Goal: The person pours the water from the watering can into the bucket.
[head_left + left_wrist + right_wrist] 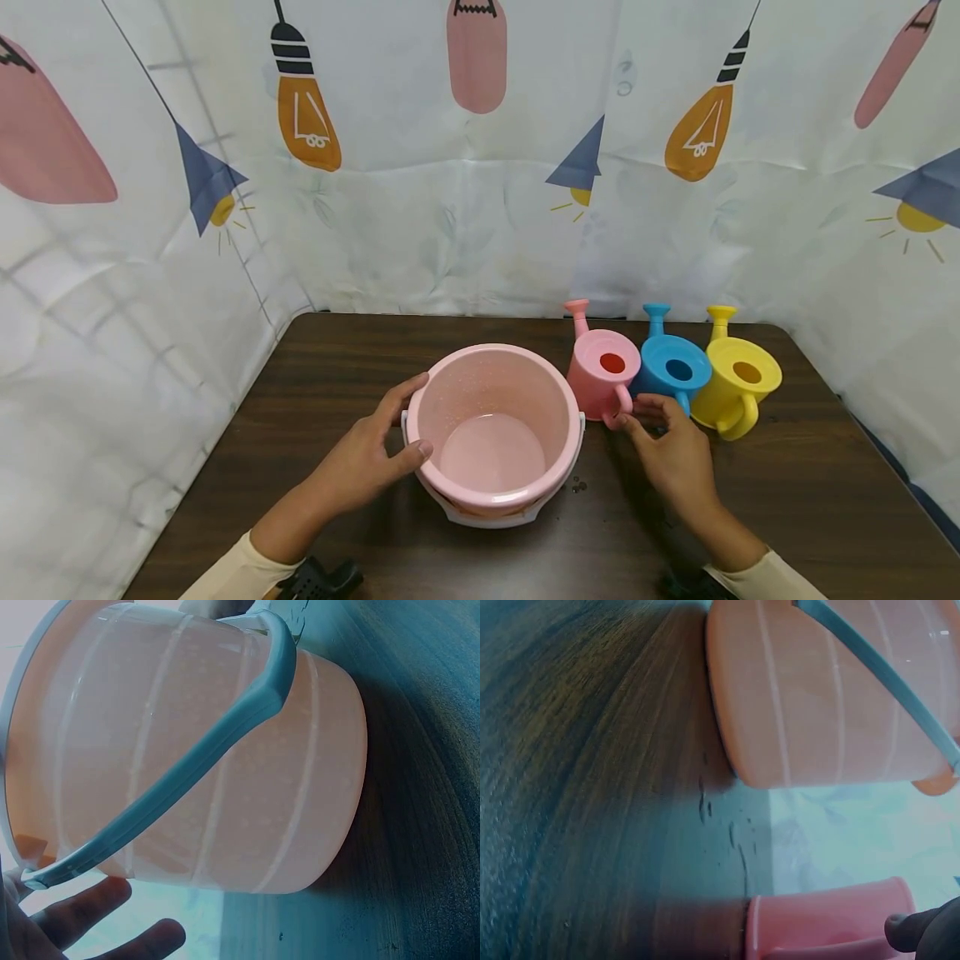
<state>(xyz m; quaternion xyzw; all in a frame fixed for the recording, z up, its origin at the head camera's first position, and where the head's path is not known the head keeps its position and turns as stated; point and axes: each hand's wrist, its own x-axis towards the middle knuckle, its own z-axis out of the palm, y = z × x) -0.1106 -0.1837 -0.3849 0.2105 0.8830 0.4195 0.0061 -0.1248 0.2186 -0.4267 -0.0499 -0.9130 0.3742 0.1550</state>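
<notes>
"Fingers (401,398) of my left hand (356,467) are lying spread, touching the rim of the round, pale-pink plastic bucket (491,454)."

"Which way is it facing?"

"It's standing upright before me on the dark wood-grained table (337,358), its mouth facing up, its axis running vertical."

"And your right hand (675,458)?"

"It is sitting at the handle of the pink plastic watering can (588,375), right of the bucket; whether I'm pinching, I cannot tell. The can is standing upright, its spout pointing up and away from me."
</notes>
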